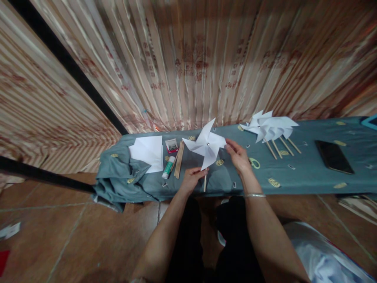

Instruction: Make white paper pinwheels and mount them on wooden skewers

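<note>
A white paper pinwheel (208, 144) with a silver pin at its centre is held up over the cloth-covered bench. My left hand (193, 179) is closed round its wooden stick, just under the lowest blade. At the tip of the right-hand blade, my right hand (238, 156) pinches the paper between thumb and fingers. Left of the pinwheel lie several wooden sticks (178, 161), a green and white glue stick (167, 168) and a small open box of pins (172, 146). White paper sheets (153, 151) are stacked farther left.
Several finished pinwheels (272, 126) lie overlapping at the back right. Green-handled scissors (254, 163) rest behind my right wrist. A dark phone (333, 156) lies farther right on the teal cloth (306, 177). A pleated curtain (188, 59) hangs behind the bench.
</note>
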Available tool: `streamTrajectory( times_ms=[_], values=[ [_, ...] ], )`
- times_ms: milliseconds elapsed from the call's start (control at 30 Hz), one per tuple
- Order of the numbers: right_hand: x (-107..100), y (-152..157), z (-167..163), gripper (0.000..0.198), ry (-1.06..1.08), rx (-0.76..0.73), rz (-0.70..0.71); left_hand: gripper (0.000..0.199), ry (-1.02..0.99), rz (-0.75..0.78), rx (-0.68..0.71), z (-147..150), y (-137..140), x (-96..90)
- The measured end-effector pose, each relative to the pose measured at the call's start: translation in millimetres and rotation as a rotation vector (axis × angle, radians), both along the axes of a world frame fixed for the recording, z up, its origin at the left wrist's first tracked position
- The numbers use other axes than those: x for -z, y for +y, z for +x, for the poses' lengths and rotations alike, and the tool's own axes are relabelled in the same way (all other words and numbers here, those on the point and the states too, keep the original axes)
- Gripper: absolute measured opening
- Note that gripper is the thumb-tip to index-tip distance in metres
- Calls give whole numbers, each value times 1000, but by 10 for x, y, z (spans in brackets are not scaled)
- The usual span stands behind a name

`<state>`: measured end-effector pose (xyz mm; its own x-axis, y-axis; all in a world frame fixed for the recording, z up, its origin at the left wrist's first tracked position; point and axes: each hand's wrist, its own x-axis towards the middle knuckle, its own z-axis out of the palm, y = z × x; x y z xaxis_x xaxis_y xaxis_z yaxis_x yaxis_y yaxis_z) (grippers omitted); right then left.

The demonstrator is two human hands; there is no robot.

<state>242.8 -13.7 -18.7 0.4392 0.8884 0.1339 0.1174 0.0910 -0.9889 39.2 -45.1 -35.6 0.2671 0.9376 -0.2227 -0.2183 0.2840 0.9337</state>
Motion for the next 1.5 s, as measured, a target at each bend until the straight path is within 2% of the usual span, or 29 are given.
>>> streamTrajectory(
  times_ms=[200,433,767,1300,1500],
  values=[
    [-48,-47,-22,54,51,42,-40,34,-37,-16,-23,12,-8,-10],
    [-100,-104,-66,47,120,15,-104,32,-33,-17,-30,18,-4,-35],
    [-115,-185,-166,45,55,-55,-151,33,-38,-36,-61,24,10,15],
    [-138,-257,-272,50,128,-229,-203,35,-80,-69,-100,39,13,32],
    [-157,-314,-276,56,194,-253,-293,34,-130,-117,-132,40,14,-4]
  ],
)
